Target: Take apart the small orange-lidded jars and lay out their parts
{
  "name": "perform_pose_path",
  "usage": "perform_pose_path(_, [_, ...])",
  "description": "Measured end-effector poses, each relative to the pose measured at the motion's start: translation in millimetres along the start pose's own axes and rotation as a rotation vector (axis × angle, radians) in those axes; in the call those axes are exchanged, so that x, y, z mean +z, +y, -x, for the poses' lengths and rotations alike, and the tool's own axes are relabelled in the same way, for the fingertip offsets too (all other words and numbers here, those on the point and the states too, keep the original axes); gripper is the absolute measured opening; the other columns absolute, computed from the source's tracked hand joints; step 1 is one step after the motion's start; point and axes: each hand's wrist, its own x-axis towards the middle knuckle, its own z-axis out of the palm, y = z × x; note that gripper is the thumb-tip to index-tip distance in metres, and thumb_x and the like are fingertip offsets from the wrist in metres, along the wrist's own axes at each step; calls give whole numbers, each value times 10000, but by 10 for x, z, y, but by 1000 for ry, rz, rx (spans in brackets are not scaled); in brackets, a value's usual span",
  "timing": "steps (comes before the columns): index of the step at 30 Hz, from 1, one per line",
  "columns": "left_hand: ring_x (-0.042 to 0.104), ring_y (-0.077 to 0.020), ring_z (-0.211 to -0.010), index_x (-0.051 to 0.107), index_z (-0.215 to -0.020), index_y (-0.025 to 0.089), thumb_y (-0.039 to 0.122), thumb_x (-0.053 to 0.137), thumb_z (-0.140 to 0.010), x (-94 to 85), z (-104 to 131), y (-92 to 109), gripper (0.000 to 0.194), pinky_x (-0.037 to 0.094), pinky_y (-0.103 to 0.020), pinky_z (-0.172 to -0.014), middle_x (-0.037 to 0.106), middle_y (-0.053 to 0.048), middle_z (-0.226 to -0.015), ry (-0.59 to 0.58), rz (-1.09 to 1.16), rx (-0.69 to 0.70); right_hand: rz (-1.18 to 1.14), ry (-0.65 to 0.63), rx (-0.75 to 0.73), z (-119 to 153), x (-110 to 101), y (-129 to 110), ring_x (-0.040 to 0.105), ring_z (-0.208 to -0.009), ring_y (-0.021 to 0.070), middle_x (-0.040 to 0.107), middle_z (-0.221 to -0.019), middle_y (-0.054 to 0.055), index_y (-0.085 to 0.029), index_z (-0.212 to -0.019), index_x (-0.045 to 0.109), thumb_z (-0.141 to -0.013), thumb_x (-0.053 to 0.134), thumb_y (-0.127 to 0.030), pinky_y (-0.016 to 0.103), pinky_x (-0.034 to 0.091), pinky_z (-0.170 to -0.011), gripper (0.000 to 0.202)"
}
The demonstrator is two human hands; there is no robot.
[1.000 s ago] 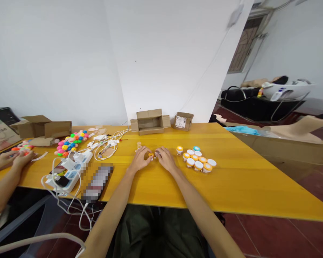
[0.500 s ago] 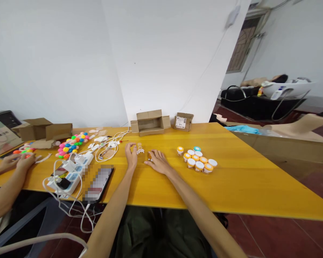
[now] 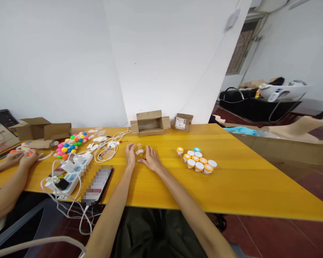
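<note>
My left hand [image 3: 130, 154] rests upright on the table, its fingers stretched and holding nothing. Just right of its palm lies a small cluster of white pieces [image 3: 139, 152], too small to name. A small clear round container [image 3: 139, 146] is right behind them. My right hand [image 3: 152, 158] faces it from the other side, fingers extended and thumb apart. Against the inner side of that hand is a small orange item [image 3: 144, 156], partly hidden by the fingers. Farther right, several small clear jars with orange, white and teal lids [image 3: 199, 165] stand grouped, and one orange-lidded jar [image 3: 180, 150] stands apart.
An open cardboard box [image 3: 150, 126] and a smaller carton [image 3: 183, 122] stand by the wall. Left are white cables [image 3: 107, 157], a power strip [image 3: 74, 179], a phone [image 3: 98, 186] and colourful balls [image 3: 70, 145]. Another person's hands [image 3: 28, 159] work at the far left.
My right hand has moved left, closer to my left hand, and the orange item has shifted left with it. The white pieces have moved slightly left. The grouped jars stay put.
</note>
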Motion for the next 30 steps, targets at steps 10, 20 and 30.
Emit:
perform_pose_path(10, [645, -205, -1041, 647, -795, 218, 205, 632, -750, -25, -86, -61, 49, 440, -376, -1038, 702, -20, -930, 45, 84, -46, 31, 75, 79, -266, 203, -259, 531, -1178, 319, 539, -1265, 181, -152, -1429, 371, -767, 735, -341, 472, 394, -1038, 779])
perform_pose_path(20, [656, -181, -983, 629, -866, 218, 243, 557, -815, -97, -227, -270, 92, 491, -340, -940, 694, -31, -954, 118, 21, 38, 34, 53, 114, -477, 260, -372, 524, -1125, 324, 582, -1222, 215, -132, -1431, 387, -881, 601, -344, 483, 376, -1012, 627])
perform_pose_path(30, [638, -220, -1074, 623, -959, 224, 221, 552, -838, -45, -121, -238, 141, 472, -378, -1000, 682, -71, -1078, 42, -186, 108, -402, 283, 83, -516, 265, -116, 488, -1281, 261, 576, -1329, 140, -209, -1417, 421, -910, 514, -441, 425, 396, -1056, 566])
